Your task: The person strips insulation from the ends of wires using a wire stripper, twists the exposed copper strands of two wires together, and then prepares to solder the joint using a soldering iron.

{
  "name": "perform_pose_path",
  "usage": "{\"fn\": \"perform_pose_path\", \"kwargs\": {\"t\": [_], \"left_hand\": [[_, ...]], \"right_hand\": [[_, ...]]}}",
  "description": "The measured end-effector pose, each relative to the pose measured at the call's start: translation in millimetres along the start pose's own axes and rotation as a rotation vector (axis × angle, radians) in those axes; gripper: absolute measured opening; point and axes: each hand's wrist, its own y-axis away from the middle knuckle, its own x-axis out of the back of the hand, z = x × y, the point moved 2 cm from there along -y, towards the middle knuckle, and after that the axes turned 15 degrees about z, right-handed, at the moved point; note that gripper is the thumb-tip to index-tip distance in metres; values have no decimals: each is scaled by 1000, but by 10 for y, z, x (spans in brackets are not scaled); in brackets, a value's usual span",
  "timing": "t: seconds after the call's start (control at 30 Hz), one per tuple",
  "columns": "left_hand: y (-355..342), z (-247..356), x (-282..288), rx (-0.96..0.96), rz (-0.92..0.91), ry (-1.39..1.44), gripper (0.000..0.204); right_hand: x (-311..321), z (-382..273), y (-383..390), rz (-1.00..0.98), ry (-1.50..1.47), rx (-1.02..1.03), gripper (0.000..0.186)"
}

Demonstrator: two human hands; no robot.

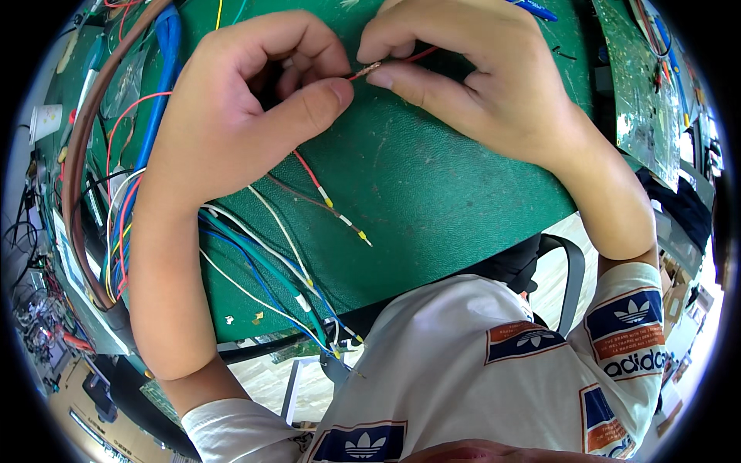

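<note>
Over the green work mat (432, 193), both hands meet at a short twist of bare copper strands (369, 69) between two lengths of red wire. My left hand (247, 108) is closed, thumb and fingertips pinching the red wire just left of the copper. From the other side my right hand (486, 77) pinches the copper's right end, and a red wire (423, 54) runs away behind its fingers. Below my left hand lie a red wire (310, 171) and a brown wire (332, 208), both ending in yellow-sleeved tips.
Thick brown cable (81, 154) and blue cable (158, 100) run along the left side. White, blue and green wires (266, 258) hang over the mat's near edge. A circuit board (644, 100) lies at the right, a blue pen (536, 9) at the far edge. A paper cup (46, 122) stands left.
</note>
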Motion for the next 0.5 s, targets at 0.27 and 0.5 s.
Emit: {"fn": "perform_pose_path", "kwargs": {"t": [0.27,0.5], "left_hand": [[3,-24,41,48,-21,119,11],[16,-23,41,38,-37,57,11]], "right_hand": [[33,20,-39,49,68,257,15],[51,-190,-144,-139,66,17,11]]}}
